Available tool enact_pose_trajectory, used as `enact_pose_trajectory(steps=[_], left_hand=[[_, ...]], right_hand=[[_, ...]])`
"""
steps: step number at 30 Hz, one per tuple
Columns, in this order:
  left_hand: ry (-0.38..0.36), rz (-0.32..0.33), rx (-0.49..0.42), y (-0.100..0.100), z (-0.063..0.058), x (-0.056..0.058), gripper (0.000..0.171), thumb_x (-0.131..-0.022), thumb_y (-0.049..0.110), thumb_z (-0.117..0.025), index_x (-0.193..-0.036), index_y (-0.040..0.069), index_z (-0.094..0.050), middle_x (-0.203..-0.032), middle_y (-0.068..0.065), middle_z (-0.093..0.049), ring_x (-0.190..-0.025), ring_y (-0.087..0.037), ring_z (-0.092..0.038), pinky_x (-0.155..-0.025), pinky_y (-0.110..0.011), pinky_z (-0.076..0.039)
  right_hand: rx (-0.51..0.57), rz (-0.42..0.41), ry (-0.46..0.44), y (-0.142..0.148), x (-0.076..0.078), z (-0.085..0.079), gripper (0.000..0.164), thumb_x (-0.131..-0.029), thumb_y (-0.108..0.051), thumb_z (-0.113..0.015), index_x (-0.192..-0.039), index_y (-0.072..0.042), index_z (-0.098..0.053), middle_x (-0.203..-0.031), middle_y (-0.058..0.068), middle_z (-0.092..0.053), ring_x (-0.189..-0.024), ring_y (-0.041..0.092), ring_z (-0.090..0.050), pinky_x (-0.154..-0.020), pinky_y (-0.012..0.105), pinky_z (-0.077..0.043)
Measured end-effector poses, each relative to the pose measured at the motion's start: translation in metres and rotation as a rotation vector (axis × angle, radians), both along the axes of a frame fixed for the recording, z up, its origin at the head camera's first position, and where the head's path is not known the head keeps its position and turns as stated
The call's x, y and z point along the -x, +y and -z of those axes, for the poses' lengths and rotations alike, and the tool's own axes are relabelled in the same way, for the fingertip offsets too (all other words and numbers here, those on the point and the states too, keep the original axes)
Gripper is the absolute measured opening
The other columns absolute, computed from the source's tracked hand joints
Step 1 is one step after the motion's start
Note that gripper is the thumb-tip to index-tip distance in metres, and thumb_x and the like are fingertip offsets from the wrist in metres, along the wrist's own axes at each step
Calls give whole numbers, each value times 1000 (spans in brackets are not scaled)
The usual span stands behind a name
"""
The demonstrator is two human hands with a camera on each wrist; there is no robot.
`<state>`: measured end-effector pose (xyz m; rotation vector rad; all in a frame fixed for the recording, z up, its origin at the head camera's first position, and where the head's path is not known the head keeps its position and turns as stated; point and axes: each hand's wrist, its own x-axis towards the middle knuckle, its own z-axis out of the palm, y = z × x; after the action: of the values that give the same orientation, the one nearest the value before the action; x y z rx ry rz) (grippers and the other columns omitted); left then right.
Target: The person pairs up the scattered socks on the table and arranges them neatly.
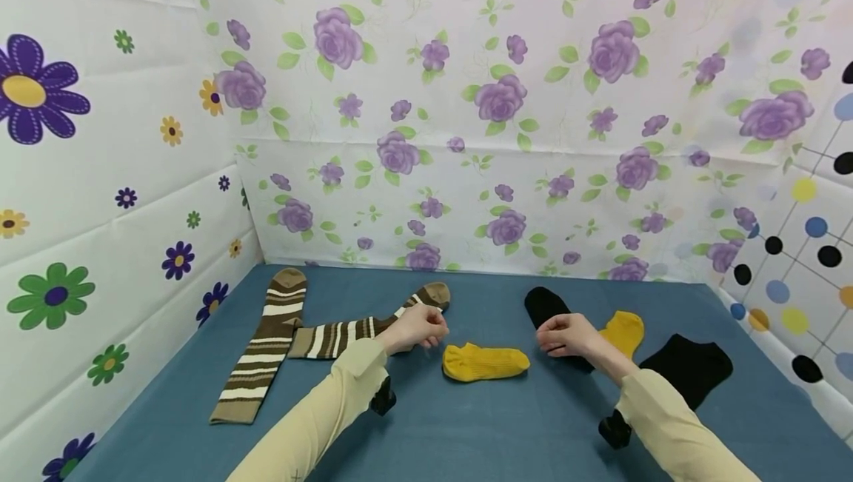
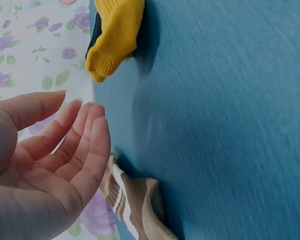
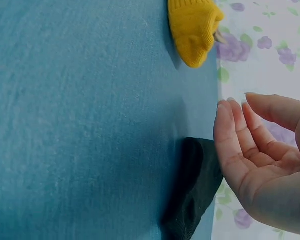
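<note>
Left grip (image 1: 415,326): hovering over the desk (image 1: 453,437), fingers slackly bent, thumb parted from fingertips, nothing caught!
Right grip (image 1: 568,335): a near mirror of that, loose and curved, thumb standing off, empty too; probably so lightly shaped to be ready for soft cloth.
Middle yellow sock (image 1: 485,363): right in the gap between the two grips, slightly nearer the body, untouched; perhaps central to suit either side.
Second yellow sock (image 1: 623,330): beyond the right grip's wrist, partly hidden; likely a mate, judging by colour.
Far black sock (image 1: 546,304): under and just past the right grip, apparently without contact.
Wide black sock (image 1: 689,367): out to the right of the right grip, lying flat, partly behind the sleeve (image 1: 666,412).
Slanting striped sock (image 1: 263,352): well left of the left grip, stretched full length, perhaps to keep the shape plain.
Crosswise striped sock (image 1: 340,337): running behind the left grip, toe poking out past it, cuff meeting the slanting one; seemingly not pinched.
</note>
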<state>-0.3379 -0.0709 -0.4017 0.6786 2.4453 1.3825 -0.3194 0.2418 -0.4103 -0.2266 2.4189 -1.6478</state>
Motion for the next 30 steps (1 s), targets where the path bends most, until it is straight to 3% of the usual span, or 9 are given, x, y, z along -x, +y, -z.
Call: enact_pose_trajectory(steps=[10,30], left_hand=[[22,24,-52,9,-5,-5,13,-90,4,-55,-92,-8,-59,-83,-24,-58,-78,-40,-57,-67,-45,-48],[29,-24,-55,36,-11,-3,13,-90,5,-54,-92,-7,-60,-81,-23,-59,-71,-32,-58,-65,-43,-49]], right_hand=[[30,21,-7,9,2,2,24,-87,-4,-60,-100,15,-56,-88,18,-62,-82,33,-61,-70,40,-50],[8,97,-4,33,4,-9,28,-90,-10,-58,-104,13,-55,-94,22,-59,-88,36,-58,-75,40,-48]])
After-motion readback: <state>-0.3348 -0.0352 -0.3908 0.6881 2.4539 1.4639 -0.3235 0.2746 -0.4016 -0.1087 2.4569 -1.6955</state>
